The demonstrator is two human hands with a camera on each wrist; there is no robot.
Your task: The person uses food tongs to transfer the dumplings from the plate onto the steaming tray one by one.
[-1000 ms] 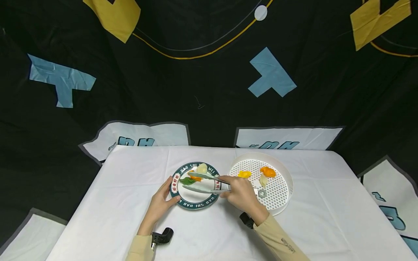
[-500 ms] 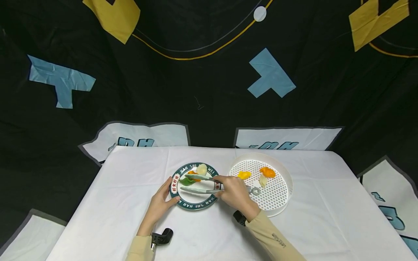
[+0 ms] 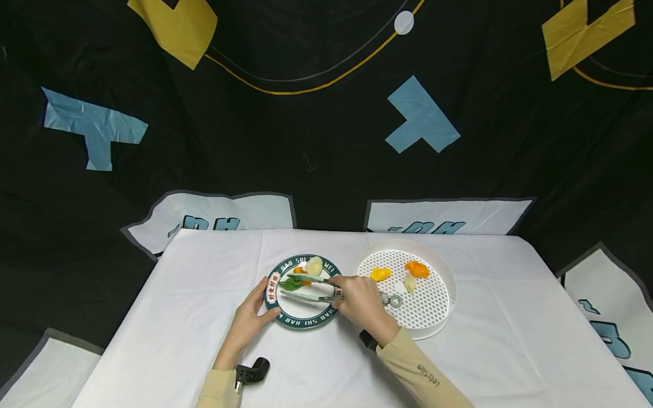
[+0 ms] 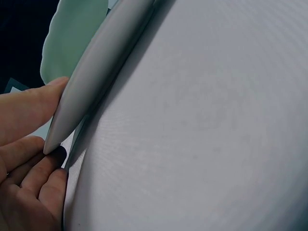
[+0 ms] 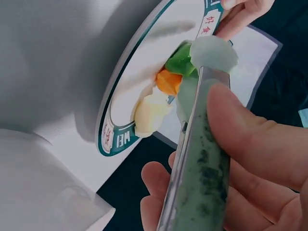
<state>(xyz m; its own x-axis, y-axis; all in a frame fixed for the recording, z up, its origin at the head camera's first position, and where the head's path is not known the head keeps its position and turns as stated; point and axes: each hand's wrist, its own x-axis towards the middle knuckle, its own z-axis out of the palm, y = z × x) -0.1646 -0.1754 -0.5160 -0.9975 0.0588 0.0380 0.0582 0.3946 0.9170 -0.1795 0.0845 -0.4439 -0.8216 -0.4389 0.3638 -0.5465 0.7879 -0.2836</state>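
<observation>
My left hand holds the left rim of a round plate with a green lettered border. In the left wrist view, the thumb lies against one side of the plate rim, the fingers near the other. My right hand grips metal tongs with pale green tips. Their arms stand apart over the plate, and one tip overlaps a green leaf-like piece. Beside it are an orange piece and a pale, rounded piece. Nothing shows clamped between the tips.
Right of the plate stands a round white tray with a perforated base. On it lie a yellow piece, an orange piece and a pale piece. A white cloth covers the table; a black curtain hangs behind.
My right hand and the tongs have shifted left, bringing the tips further over the plate near the green piece. My left hand and the plate stay in place.
</observation>
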